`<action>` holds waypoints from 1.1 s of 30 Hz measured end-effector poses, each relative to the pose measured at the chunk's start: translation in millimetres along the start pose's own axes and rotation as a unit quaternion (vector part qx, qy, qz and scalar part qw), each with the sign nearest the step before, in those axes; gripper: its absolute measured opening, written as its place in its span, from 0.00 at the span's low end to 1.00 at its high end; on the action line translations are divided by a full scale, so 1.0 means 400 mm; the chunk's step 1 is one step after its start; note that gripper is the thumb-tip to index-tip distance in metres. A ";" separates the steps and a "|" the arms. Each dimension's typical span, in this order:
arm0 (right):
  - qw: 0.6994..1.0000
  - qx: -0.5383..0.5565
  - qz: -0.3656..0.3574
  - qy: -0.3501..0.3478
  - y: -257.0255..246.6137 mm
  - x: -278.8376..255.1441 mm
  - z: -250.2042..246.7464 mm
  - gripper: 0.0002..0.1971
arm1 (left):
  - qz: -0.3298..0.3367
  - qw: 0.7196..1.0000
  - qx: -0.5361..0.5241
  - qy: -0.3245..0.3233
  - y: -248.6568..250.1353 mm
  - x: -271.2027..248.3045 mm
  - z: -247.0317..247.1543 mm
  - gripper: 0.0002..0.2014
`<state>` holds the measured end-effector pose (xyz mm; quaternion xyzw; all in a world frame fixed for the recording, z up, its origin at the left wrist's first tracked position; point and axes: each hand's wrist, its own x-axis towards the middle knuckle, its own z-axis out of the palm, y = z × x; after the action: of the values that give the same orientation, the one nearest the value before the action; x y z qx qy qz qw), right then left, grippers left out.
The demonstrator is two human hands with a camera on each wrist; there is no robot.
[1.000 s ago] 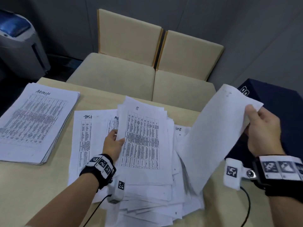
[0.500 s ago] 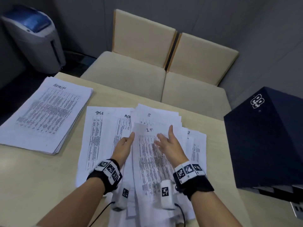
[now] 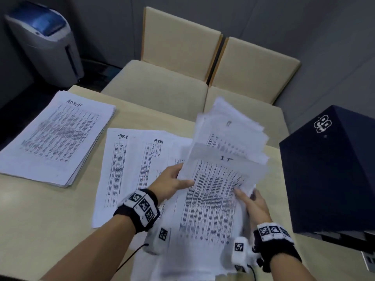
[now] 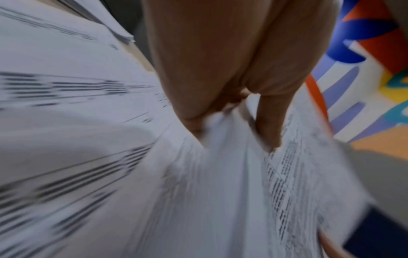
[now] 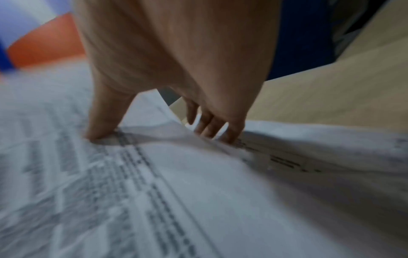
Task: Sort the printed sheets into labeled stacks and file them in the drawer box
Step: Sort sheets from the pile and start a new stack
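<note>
Both hands hold a loose bundle of printed sheets (image 3: 215,191) headed "IT" over the middle of the table (image 3: 40,220). The left hand (image 3: 170,184) grips the bundle's left edge, thumb on the top page and fingers tucked under it; the left wrist view shows the paper pinched between thumb and fingers (image 4: 268,122), though it is blurred. The right hand (image 3: 253,203) grips the right edge the same way, thumb pressed on the printed face and fingers (image 5: 209,125) curled beneath the sheets. The far end of the bundle is lifted and fanned, its pages splayed toward the chairs (image 3: 182,78). Under it, flat on the table, lie a sheet headed "TASK" (image 3: 113,169) and another sheet (image 3: 150,155) partly covering it. A neat stack marked "ADMIN" (image 3: 58,136) sits well apart at the left of the table. The dark drawer box (image 3: 332,175) stands at the right, just beside the bundle. A grey and blue machine (image 3: 46,43) stands on the floor at the far left.
</note>
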<state>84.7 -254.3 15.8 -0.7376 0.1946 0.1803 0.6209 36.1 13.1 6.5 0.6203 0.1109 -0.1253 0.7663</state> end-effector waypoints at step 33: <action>0.967 -0.222 0.057 -0.112 0.036 0.111 -0.057 0.15 | -0.156 0.920 0.315 0.175 -0.075 0.080 0.042 0.34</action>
<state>116.1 -281.8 -15.3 -0.8200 0.1205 0.3352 0.4481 56.8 -11.2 -28.3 0.8168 0.2931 -0.1607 0.4702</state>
